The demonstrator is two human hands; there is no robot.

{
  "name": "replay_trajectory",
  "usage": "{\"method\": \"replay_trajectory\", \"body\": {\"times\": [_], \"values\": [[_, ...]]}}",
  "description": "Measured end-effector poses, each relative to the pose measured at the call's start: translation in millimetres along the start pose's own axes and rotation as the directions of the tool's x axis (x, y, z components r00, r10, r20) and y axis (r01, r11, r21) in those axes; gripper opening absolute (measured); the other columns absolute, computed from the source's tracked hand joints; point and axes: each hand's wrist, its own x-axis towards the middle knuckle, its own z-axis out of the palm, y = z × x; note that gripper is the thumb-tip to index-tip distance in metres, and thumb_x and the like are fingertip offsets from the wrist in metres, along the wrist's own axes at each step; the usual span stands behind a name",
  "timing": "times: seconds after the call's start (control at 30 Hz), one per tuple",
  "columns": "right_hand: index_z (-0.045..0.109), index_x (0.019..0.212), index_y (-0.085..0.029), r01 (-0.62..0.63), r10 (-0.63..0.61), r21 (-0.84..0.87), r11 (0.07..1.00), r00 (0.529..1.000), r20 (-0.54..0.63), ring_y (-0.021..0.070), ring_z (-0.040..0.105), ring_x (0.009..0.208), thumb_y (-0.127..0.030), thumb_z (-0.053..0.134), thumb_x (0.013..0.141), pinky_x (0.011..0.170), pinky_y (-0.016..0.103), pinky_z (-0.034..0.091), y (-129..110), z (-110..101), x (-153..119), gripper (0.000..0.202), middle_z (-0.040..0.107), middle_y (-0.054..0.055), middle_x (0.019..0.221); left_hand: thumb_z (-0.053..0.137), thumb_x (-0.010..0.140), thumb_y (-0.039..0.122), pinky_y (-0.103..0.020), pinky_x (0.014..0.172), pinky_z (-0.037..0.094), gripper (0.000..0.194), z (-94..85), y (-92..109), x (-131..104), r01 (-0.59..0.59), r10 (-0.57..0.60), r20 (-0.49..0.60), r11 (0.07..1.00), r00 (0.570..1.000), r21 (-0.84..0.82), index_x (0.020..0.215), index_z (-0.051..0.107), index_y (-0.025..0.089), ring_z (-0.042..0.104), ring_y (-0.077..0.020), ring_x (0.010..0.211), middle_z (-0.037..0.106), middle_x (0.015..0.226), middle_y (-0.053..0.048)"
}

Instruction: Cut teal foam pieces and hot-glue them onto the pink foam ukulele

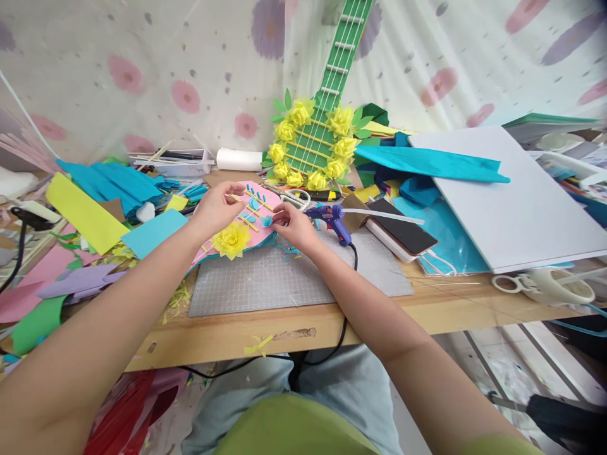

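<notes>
A pink paper craft piece (260, 235) with a blue edge lies on the grey cutting mat (246, 284). It carries a large yellow paper flower (232, 239), thin yellow strips and small blue paper pieces. My left hand (219, 207) is over its left side, thumb and fingertips together in a pinch; what they hold, if anything, is too small to make out. At the right edge of the pink piece, my right hand (294, 226) pinches a small blue paper piece (267, 221). A purple hot glue gun (334, 221) rests just right of that hand.
Behind stands a green paper guitar (310, 148) ringed with yellow flowers. A phone (403, 226) and a white board (516, 208) are on the right, scissors (300, 200) behind my right hand. Paper scraps (85, 212) crowd the left. The glue gun's black cord (348, 316) hangs over the table edge.
</notes>
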Motion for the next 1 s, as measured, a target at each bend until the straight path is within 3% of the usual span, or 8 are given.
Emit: {"method": "replay_trajectory", "body": {"times": [0.37, 0.53, 0.63, 0.77, 0.83, 1.0], "values": [[0.05, 0.093, -0.021, -0.007, 0.007, 0.081, 0.997, 1.0, 0.006, 0.0101, 0.06, 0.069, -0.007, 0.057, 0.067, 0.071, 0.027, 0.048, 2, 5, 1, 0.03, 0.067, -0.001, 0.084, 0.063, 0.068, 0.028, -0.032, 0.075, 0.05, 0.035, 0.8, 4, 0, 0.007, -0.007, 0.008, 0.999, 1.0, 0.04, 0.102, 0.063, 0.019, 0.062, -0.0166, 0.08, 0.066, 0.094, -0.004], [0.051, 0.094, -0.022, 0.022, -0.021, 0.055, 0.998, 1.0, -0.017, 0.0104, 0.057, 0.068, -0.013, 0.061, 0.068, 0.071, 0.028, 0.047, 2, -4, 2, 0.029, 0.068, -0.001, 0.088, 0.062, 0.066, 0.026, -0.03, 0.074, 0.049, 0.037, -2.4, 5, 0, 0.032, -0.032, -0.007, 0.996, 0.999, 0.085, 0.103, 0.063, 0.019, 0.062, -0.0164, 0.079, 0.067, 0.092, -0.004], [0.054, 0.089, -0.02, 0.019, -0.019, 0.035, 0.999, 1.0, -0.01, 0.0102, 0.055, 0.066, -0.017, 0.062, 0.068, 0.068, 0.028, 0.045, 0, -20, 1, 0.023, 0.067, 0.001, 0.087, 0.06, 0.068, 0.026, -0.029, 0.073, 0.049, 0.03, -5.5, 7, 0, 0.053, -0.054, 0.003, 0.985, 0.999, 0.164, 0.097, 0.066, 0.02, 0.062, -0.0167, 0.077, 0.067, 0.086, -0.003], [0.058, 0.078, -0.018, -0.04, 0.043, -0.095, 0.995, 0.999, 0.032, 0.0112, 0.053, 0.063, -0.02, 0.063, 0.067, 0.06, 0.026, 0.04, 1, -52, -5, 0.012, 0.06, 0.0, 0.069, 0.061, 0.067, 0.028, -0.028, 0.064, 0.046, 0.018, -6.7, 2, 5, 0.076, -0.109, 0.071, 0.927, 0.991, 0.368, 0.083, 0.067, 0.022, 0.062, -0.0185, 0.073, 0.068, 0.08, -0.002], [0.058, 0.071, -0.017, -0.05, 0.071, -0.138, 0.989, 0.986, 0.151, 0.0111, 0.053, 0.061, -0.022, 0.062, 0.068, 0.057, 0.025, 0.039, 4, -70, -12, 0.007, 0.059, 0.0, 0.065, 0.062, 0.065, 0.029, -0.028, 0.061, 0.044, 0.013, -5.9, -6, 11, 0.066, -0.13, 0.109, 0.885, 0.985, 0.462, 0.076, 0.066, 0.023, 0.062, -0.0196, 0.072, 0.068, 0.078, -0.002], [0.058, 0.064, -0.018, -0.137, 0.24, -0.251, 0.958, 0.864, 0.444, 0.0115, 0.053, 0.054, -0.034, 0.062, 0.071, 0.052, 0.025, 0.039, 13, -116, -36, 0.018, 0.056, 0.0, 0.057, 0.059, 0.067, 0.035, -0.03, 0.058, 0.043, 0.014, -2.8, -20, 20, 0.062, -0.177, 0.116, 0.763, 0.977, 0.643, 0.061, 0.061, 0.022, 0.062, -0.0222, 0.067, 0.065, 0.065, -0.004]]}}
